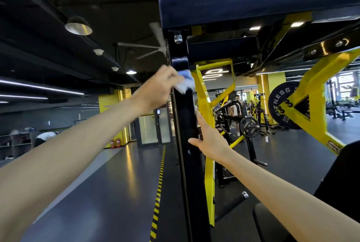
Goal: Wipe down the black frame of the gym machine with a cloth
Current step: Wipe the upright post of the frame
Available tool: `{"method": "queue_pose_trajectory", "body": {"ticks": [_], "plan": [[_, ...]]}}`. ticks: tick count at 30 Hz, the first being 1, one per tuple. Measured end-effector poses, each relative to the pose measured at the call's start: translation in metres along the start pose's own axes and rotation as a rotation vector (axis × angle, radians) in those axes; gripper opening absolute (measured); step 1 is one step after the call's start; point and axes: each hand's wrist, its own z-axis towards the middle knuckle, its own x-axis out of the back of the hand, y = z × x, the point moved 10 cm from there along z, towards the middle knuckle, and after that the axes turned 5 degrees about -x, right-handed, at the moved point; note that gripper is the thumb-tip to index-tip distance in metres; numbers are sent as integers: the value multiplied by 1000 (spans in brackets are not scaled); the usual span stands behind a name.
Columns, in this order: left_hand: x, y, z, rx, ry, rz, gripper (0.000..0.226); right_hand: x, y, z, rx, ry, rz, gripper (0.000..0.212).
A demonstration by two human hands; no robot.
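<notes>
A dim black-and-yellow gym is stretching behind the black upright post [183, 121], where the left hand [155, 90] is pressing a blue cloth [185, 82] high up, its grip curling round it. The right hand [211, 141] is bracing lower down, fingers straight, holding nothing. The cloth's loose corner is probably risking a snag on the bolt [177, 38] above.
</notes>
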Motion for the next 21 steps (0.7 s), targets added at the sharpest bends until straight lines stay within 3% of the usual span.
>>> {"method": "queue_pose_trajectory", "body": {"ticks": [2, 3, 5, 7, 11, 12, 15, 16, 18, 21], "plan": [[14, -17, 5, 131, 133, -31, 43, 0, 2, -1, -8, 8, 3, 94], [10, -7, 4, 90, 130, -44, 43, 0, 3, 0, -11, 9, 8, 94], [-16, 31, -9, -85, -78, -41, 39, -3, 5, 3, -10, -8, 12, 93], [-23, 32, -13, -140, -212, -5, 33, -4, 4, 5, 12, -18, 30, 94], [11, -16, 10, 170, 122, 22, 30, -4, 6, 6, 47, 7, 99, 95], [5, -2, 9, 135, 118, 34, 27, -3, 8, 6, 44, 7, 108, 95], [-34, 58, -11, -185, -170, 52, 33, -4, 12, 10, 9, -8, 85, 90], [-33, 57, -11, -214, -221, 36, 35, -4, 12, 10, 7, -10, 85, 90], [-19, 29, 4, -114, -163, 54, 35, -4, 10, 9, 26, -8, 94, 91], [2, 2, 13, 92, 67, 28, 35, -5, 9, 7, 21, -4, 123, 92]]}}
